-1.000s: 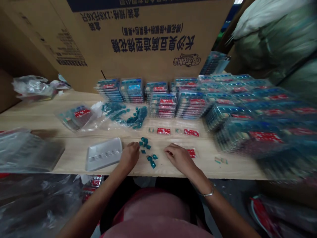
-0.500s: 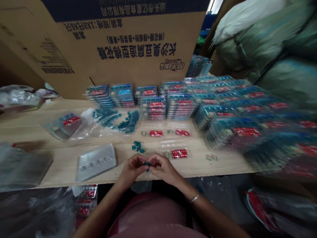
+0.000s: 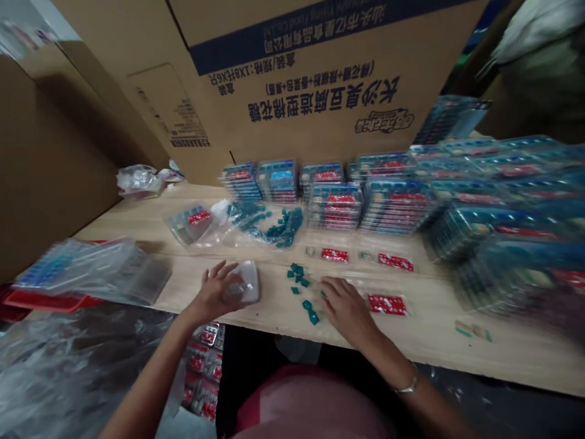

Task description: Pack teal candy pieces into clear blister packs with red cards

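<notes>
My left hand (image 3: 216, 294) reaches over the white plastic tray (image 3: 250, 281), fingers spread and partly covering it. Whether its fingers touch the tray is hard to tell. My right hand (image 3: 350, 310) is low over the wood, its fingers curled together and a sliver of dark green at their tips. The thumb is mostly hidden. Between the hands lies a loose group of dark green chunky pieces (image 3: 298, 274), with a few joined pieces (image 3: 311, 312) nearer the front edge. Just right of my right hand, a clear blister tray holds a red patterned packet (image 3: 387, 304).
Stacks of filled clear packs (image 3: 336, 207) line the back and right. Behind them stands a large cardboard box (image 3: 311, 85). A plastic bag of green pieces (image 3: 286, 228) lies mid-table. Clear empty trays (image 3: 132, 268) sit left. Small striped pieces (image 3: 473, 331) lie front right.
My hands have parted from a green piece held between them. The left went to the white tray, the right stays near the green pieces. Joined green pieces now lie near the edge. The view swung left.
</notes>
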Demonstrator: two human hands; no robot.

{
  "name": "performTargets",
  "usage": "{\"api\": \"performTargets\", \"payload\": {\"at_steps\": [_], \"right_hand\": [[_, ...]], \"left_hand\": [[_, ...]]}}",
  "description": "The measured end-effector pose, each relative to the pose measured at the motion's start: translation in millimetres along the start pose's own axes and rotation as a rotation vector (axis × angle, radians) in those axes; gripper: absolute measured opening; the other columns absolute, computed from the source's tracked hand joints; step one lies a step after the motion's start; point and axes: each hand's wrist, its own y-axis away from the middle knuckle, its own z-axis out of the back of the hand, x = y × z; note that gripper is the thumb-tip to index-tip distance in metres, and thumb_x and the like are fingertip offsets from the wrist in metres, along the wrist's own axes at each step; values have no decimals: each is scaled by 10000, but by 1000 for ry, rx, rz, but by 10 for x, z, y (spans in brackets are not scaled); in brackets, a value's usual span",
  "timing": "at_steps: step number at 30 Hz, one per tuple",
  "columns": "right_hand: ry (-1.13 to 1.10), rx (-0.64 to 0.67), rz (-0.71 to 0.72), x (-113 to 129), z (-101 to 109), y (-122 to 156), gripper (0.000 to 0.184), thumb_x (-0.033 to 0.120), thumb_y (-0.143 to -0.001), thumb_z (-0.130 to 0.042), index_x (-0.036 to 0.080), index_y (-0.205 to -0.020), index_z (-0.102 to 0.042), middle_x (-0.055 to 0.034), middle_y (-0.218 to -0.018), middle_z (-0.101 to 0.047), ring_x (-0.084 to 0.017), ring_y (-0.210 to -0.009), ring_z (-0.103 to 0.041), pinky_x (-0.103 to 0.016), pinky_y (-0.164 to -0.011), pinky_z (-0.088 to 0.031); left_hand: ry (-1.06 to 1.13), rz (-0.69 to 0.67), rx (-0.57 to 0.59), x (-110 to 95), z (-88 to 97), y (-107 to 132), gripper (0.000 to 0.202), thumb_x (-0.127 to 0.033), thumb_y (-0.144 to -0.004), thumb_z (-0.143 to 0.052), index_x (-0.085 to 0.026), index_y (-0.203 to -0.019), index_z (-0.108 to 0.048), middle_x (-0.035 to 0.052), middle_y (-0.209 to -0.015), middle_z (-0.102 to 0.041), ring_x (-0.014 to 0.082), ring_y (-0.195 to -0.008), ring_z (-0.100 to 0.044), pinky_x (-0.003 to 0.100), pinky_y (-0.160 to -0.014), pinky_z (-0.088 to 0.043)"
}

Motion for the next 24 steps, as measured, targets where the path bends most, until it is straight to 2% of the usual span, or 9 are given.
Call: {"api": "performTargets", "payload": {"at_steps": [2, 4, 7, 10, 15, 17, 19, 22, 24], "right_hand": [[-51, 98, 56, 167, -4, 2, 232, 156, -846, -522, 168, -1062, -607, -120, -1133, -627, -247, -1053, -555, -404, -902, -461], [-84, 186, 85, 303, -62, 39, 306, 210, -842, -571, 166, -1145, -583, -129, -1258, -571, -265, -1185, -488, -445, -980, -417], [-87, 273, 53, 351, -186, 116, 468, 277, -858, -570, 174, -1305, -475, -134, -1435, -405, -285, -1347, -316, -527, -1073, -304], [-99, 322, -27, 283, -242, 147, 485, 300, -888, -526, 169, -1345, -434, -141, -1467, -355, -274, -1369, -283, -526, -1092, -276], [-128, 290, -71, 261, -163, 114, 440, 332, -899, -506, 174, -1308, -469, -124, -1444, -399, -259, -1348, -326, -471, -1109, -277], [-134, 258, -63, 276, -140, 118, 417, 367, -900, -499, 193, -1279, -487, -97, -1432, -420, -245, -1338, -342, -440, -1117, -271], [-123, 221, -45, 266, -153, 125, 405, 411, -906, -479, 207, -1255, -496, -80, -1419, -437, -234, -1329, -354, -417, -1121, -267], [-95, 163, -2, 219, -210, 116, 435, 467, -907, -453, 216, -1260, -485, -80, -1411, -444, -224, -1325, -356, -390, -1116, -277], [-82, 97, 33, 199, -230, 110, 423, 461, -898, -466, 214, -1240, -503, -84, -1386, -470, -222, -1304, -381, -379, -1097, -306]], "left_hand": [[11, -100, 23, 276, 4, -25, 406, -391, -630, -742, -253, -997, -637, 94, -1262, -576, 331, -1233, -439, 522, -990, -353], [35, -177, -24, 456, -44, -81, 412, -453, -657, -709, -228, -994, -635, 101, -1194, -607, 288, -1154, -510, 446, -965, -394], [30, -210, -60, 590, -96, -164, 408, -515, -657, -684, -222, -939, -654, 98, -1124, -626, 272, -1064, -560, 405, -911, -432], [17, -210, -58, 639, -92, -211, 394, -533, -659, -666, -221, -901, -669, 100, -1088, -634, 273, -1026, -577, 396, -884, -450], [-17, -255, -134, 757, -138, -200, 387, -562, -660, -637, -254, -891, -681, 77, -1053, -657, 269, -954, -613, 372, -795, -502], [-16, -316, -193, 854, -228, -195, 355, -542, -663, -631, -272, -887, -685, 62, -1021, -674, 265, -912, -632, 362, -754, -524], [-14, -320, -292, 965, -353, -223, 335, -523, -656, -626, -292, -893, -684, 54, -1016, -686, 284, -918, -635, 373, -730, -539], [-46, -379, -422, 1063, -504, -293, 289, -512, -658, -565, -398, -905, -662, -28, -973, -713, 301, -850, -653, 405, -656, -551], [-90, -431, -451, 1020, -524, -292, 265, -484, -687, -510, -451, -914, -643, -76, -958, -718, 295, -801, -663, 417, -631, -547]]}}
